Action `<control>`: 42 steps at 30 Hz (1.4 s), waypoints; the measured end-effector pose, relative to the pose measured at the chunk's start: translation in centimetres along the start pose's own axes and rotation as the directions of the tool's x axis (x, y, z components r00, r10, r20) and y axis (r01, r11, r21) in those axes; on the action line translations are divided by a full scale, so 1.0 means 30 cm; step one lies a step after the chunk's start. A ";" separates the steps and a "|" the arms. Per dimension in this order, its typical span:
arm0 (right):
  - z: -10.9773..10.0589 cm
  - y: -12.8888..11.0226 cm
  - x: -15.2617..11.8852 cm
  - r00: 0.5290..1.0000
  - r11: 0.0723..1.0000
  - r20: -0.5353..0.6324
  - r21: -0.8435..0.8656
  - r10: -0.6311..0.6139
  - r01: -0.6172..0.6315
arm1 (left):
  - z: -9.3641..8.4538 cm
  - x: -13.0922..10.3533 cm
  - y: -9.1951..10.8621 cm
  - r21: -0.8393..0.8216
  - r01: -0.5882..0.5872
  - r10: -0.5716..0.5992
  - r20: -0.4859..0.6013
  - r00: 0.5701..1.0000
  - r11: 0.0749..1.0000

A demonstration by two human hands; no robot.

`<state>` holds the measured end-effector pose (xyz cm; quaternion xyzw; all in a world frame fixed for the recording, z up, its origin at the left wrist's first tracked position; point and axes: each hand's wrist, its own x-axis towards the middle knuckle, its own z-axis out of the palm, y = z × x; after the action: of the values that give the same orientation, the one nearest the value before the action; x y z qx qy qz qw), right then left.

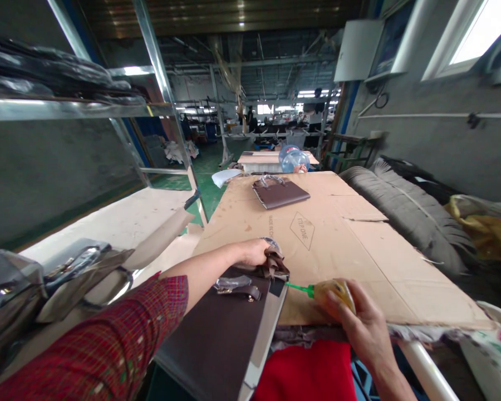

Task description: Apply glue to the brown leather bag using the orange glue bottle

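A brown bag [221, 328] lies flat at the near edge of the table, its far corner under the left hand [253, 252]. The left fingers are curled shut on a folded brown flap [278, 265] at that corner, pinching it up off the bag. Just below the fingers, on the bag's top face, lies a strap [236, 287] wrapped in clear film. A red plaid sleeve [108, 345] covers the left forearm.

The right hand [359, 320] is closed around a yellowish squeeze bottle [336, 291], fingers wrapped over its body. The bottle's green nozzle [298, 287] points left, its tip just beside the pinched flap and the bag's corner, close under the left fingers. Whether the tip touches the bag cannot be told.

Both hands work over a sheet of cardboard [338, 239] that covers the table. Well beyond the fingers, on the far part of the cardboard, lies a second brown bag [280, 193] with its handles in clear film. Past that stands a blue water jug [294, 160] on its side.

Left of the left arm, more wrapped bags [67, 278] are heaped. Right of the right hand, off the cardboard's edge, lie grey rolls [409, 211] of material. Below the hands, red cloth [309, 373] shows at the bottom edge.
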<state>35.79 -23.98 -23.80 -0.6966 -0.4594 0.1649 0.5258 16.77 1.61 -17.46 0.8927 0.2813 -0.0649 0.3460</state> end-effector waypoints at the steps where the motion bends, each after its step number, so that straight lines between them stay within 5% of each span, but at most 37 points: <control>1: -0.002 -0.003 -0.002 0.999 1.000 0.027 0.000 -0.021 0.021 | 0.000 -0.001 0.001 0.001 -0.001 0.001 0.001 1.000 1.000; 8: -0.010 -0.052 0.009 0.980 0.977 0.031 -0.073 -0.199 0.201 | 0.001 0.002 0.002 0.017 0.005 -0.005 -0.006 1.000 1.000; 11: -0.011 -0.069 0.018 0.978 0.982 0.111 -0.057 -0.174 0.181 | 0.002 0.000 0.003 0.006 -0.001 0.001 0.002 1.000 1.000; 15: -0.009 -0.070 0.020 0.981 0.978 0.013 -0.077 -0.192 0.192 | 0.002 -0.005 0.008 -0.006 0.001 -0.001 -0.001 1.000 1.000; 19: -0.005 -0.072 0.017 0.989 0.993 0.093 -0.017 -0.117 0.119 | 0.003 -0.005 0.011 -0.003 0.012 -0.012 -0.009 1.000 1.000; 22: -0.004 -0.080 0.016 0.989 0.990 0.046 -0.023 -0.139 0.140 | 0.006 -0.003 0.010 0.003 0.023 -0.023 -0.013 1.000 1.000; 27: -0.005 -0.079 0.012 0.985 0.993 0.124 0.013 -0.119 0.118 | 0.011 -0.003 0.007 0.015 0.028 -0.027 -0.033 0.999 1.000; 30: -0.002 -0.074 0.005 0.989 0.990 0.052 -0.005 -0.138 0.138 | 0.012 -0.005 0.010 0.001 0.015 -0.015 -0.026 1.000 1.000; 35: 0.007 -0.104 -0.031 0.982 0.991 0.137 0.049 -0.130 0.124 | 0.017 0.001 0.005 -0.021 0.019 -0.020 -0.017 1.000 1.000; 39: 0.007 -0.124 -0.054 0.991 0.991 0.041 0.058 -0.125 0.123 | 0.023 0.005 -0.005 -0.025 0.032 -0.033 -0.039 0.999 0.999; 42: -0.001 -0.115 -0.050 0.984 0.992 0.141 0.066 -0.112 0.104 | 0.022 0.001 -0.003 -0.025 0.025 -0.025 -0.032 0.999 0.999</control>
<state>33.42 -25.14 -21.12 -0.6412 -0.5284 0.1995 0.5195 16.81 1.24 -18.03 0.8858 0.2987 -0.0514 0.3515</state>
